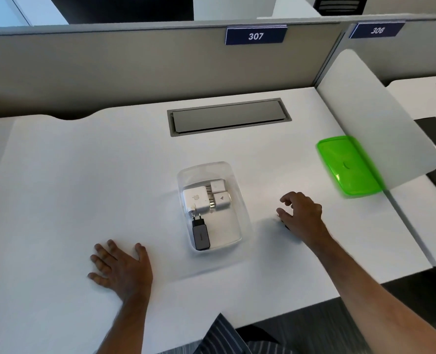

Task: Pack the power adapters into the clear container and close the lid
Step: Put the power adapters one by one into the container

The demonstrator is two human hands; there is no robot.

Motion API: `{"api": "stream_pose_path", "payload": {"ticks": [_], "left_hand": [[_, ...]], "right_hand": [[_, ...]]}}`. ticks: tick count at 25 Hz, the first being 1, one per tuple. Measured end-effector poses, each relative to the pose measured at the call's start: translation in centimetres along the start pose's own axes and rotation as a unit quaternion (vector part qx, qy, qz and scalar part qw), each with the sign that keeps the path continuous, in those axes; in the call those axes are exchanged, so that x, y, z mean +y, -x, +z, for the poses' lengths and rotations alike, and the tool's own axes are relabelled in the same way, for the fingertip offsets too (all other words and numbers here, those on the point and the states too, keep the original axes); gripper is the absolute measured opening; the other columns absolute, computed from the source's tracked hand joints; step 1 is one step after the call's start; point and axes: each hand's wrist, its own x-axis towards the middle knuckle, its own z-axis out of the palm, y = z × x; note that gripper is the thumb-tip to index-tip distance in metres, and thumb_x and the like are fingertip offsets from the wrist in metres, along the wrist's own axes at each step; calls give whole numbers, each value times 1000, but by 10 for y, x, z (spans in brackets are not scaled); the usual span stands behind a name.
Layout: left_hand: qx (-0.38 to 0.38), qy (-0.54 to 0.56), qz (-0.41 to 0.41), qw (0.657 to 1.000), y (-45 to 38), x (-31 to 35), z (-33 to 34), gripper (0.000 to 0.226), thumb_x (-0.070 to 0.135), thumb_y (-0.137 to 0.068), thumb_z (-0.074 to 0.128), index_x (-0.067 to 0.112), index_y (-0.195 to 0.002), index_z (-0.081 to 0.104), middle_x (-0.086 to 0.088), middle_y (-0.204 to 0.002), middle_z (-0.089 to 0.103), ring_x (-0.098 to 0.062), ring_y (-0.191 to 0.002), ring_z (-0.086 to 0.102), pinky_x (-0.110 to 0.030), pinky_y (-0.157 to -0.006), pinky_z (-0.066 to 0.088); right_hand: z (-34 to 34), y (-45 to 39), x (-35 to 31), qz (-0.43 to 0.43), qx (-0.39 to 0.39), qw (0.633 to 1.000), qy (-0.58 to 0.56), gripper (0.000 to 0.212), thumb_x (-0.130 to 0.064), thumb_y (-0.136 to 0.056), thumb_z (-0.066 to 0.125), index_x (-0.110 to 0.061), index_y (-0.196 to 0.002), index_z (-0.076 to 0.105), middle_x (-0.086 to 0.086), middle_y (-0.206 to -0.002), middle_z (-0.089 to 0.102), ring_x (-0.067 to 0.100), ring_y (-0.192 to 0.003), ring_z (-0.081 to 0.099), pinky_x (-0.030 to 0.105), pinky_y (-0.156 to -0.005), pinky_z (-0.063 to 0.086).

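We count one clear plastic rectangular container [233, 175]; inside it three white power adapters [196, 200] [217, 186] [222, 200], one dark grey power adapter [201, 235]. One translucent green plastic lid [347, 166]. Two blue number signs [255, 35] [376, 30].

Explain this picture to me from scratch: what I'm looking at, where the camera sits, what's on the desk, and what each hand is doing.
No machine here: a person works with bare hands, and the one picture comes from a camera on their head, looking down at a white desk. In the middle stands a clear container, lid off, holding three white adapters and a dark adapter. The green lid rests at the right against a white divider. The left hand lies flat on the desk, holding nothing. The right hand hovers right of the container with fingers curled; something small and dark shows under it, but whether it has a grip on it cannot be told.
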Motion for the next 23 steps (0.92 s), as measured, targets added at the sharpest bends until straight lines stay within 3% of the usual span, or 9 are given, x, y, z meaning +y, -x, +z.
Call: {"api": "stream_pose_path", "payload": {"ticks": [4, 8, 15, 18, 23], "left_hand": [[-11, 3, 23, 1000, 1, -5, 0, 76, 46, -97, 50, 11, -159, 22, -16, -170, 13, -36, -158, 6, -66, -121, -2], [-20, -34, 101, 994, 5, -30, -3, 71, 43, -99, 50, 16, -159, 23, -11, -171, 15, -33, -158, 9, -64, -122, 0], [-45, -34, 130, 990, 6, -37, -12, 75, 51, -94, 40, 17, -159, 24, -8, -172, 13, -31, -158, 9, -62, -123, 0], [-47, -31, 127, 990, 6, -37, -13, 72, 46, -98, 46, 16, -159, 24, -8, -172, 13, -31, -159, 8, -63, -123, 0], [-32, -49, 185, 981, 4, -27, -8, 67, 40, -99, 48, 14, -157, 30, -10, -170, 18, -33, -158, 13, -63, -124, 4]], "right_hand": [[3, 20, 30, 47, -36, 997, 47, 47, -31, -82, 76, -20, -125, 61, 4, -121, 61, 32, -113, 57, 42, -92, 36], [9, 33, 45, 77, -89, 990, 80, 59, -32, -82, 75, -20, -136, 54, 8, -131, 58, 35, -120, 54, 44, -95, 39], [13, 42, 50, 81, -73, 991, 76, 44, -20, -88, 67, -15, -130, 55, 10, -122, 61, 36, -113, 56, 43, -91, 40], [11, 43, 47, 72, -58, 994, 54, 43, -18, -86, 69, -12, -127, 56, 12, -120, 62, 39, -109, 56, 44, -89, 43], [-7, 39, 23, 60, -32, 996, -54, 39, -22, -84, 72, -18, -120, 59, 6, -115, 63, 33, -108, 57, 46, -90, 49]]}}
